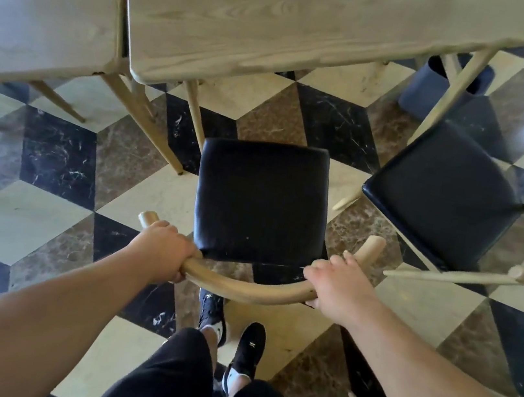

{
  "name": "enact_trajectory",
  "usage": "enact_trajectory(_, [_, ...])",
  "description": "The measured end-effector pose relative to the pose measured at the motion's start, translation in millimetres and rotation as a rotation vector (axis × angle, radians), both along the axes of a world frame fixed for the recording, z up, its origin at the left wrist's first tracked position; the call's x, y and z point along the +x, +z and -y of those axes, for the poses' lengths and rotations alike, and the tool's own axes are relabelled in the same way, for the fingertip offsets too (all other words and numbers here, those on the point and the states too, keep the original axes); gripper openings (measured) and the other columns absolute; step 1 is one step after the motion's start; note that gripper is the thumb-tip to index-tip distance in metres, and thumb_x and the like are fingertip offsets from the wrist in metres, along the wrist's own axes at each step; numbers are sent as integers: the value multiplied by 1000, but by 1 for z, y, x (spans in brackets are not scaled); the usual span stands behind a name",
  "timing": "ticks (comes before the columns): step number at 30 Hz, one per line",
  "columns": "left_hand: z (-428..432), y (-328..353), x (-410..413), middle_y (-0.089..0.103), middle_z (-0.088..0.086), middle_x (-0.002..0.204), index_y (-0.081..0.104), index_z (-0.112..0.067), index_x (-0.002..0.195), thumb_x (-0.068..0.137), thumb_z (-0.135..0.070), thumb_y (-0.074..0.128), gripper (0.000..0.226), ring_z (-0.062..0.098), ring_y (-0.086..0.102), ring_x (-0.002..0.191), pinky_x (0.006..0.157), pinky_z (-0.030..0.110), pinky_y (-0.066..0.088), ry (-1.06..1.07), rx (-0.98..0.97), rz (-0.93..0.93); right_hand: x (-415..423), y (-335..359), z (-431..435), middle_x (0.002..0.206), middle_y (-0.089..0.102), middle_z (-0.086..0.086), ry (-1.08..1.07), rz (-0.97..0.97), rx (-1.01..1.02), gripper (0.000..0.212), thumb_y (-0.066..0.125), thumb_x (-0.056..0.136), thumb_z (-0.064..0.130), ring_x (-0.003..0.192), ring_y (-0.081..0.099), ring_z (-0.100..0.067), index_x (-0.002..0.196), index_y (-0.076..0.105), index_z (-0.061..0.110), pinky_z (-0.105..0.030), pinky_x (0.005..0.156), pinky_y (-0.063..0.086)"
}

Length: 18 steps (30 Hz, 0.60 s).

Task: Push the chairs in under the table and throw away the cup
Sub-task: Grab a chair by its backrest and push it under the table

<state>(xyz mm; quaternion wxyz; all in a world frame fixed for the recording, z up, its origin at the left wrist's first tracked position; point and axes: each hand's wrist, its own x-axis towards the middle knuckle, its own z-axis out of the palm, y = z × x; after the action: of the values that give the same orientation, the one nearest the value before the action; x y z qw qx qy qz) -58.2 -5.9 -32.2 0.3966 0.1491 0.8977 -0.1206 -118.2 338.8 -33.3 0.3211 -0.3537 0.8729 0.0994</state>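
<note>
A wooden chair with a black padded seat [259, 198] stands in front of me, its seat clear of the pale wood table [280, 24]. My left hand [163, 250] grips the left end of its curved backrest rail [247, 286]. My right hand [338, 282] grips the right end of the same rail. A second chair with a black seat [444, 195] stands to the right, turned at an angle, with only its far corner by the table's right leg. No cup is in view.
Another pale table [44, 6] adjoins on the left. A grey-blue bin [437, 85] sits on the floor behind the table's right leg. The floor is checkered marble tile. My feet in black shoes [233, 337] are just behind the chair.
</note>
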Motion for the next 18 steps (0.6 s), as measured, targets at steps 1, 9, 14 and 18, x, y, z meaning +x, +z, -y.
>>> enact_trajectory(1, [3, 0, -7, 71, -11, 114, 64, -40, 116, 90, -53, 66, 30, 18, 65, 111, 111, 42, 41, 1, 0, -3, -8, 0, 3, 125, 64, 0, -8, -6, 8, 39, 68, 98, 49, 123, 56, -29, 129, 60, 27, -58, 126, 24])
enact_trajectory(9, [30, -6, -69, 70, -11, 108, 63, -40, 116, 89, -59, 63, 33, 19, 63, 106, 105, 44, 43, 19, 67, -14, -75, 2, 33, 131, 63, 0, -64, -66, 106, 40, 71, 97, 42, 128, 54, -29, 133, 59, 27, -62, 127, 18])
enact_trajectory(14, [36, -13, -108, 69, -9, 108, 63, -37, 114, 89, -57, 64, 32, 20, 61, 106, 97, 43, 43, 33, 111, -33, -121, 3, 42, 132, 61, 2, -99, -66, 152, 39, 73, 96, 35, 131, 52, -28, 133, 61, 28, -60, 129, 16])
enact_trajectory(18, [39, -16, -136, 69, -10, 106, 62, -38, 111, 88, -58, 65, 30, 20, 61, 104, 96, 42, 44, 61, 128, -38, -159, 7, 49, 130, 63, 1, -78, -61, 192, 36, 71, 97, 35, 131, 52, -28, 130, 61, 27, -58, 129, 17])
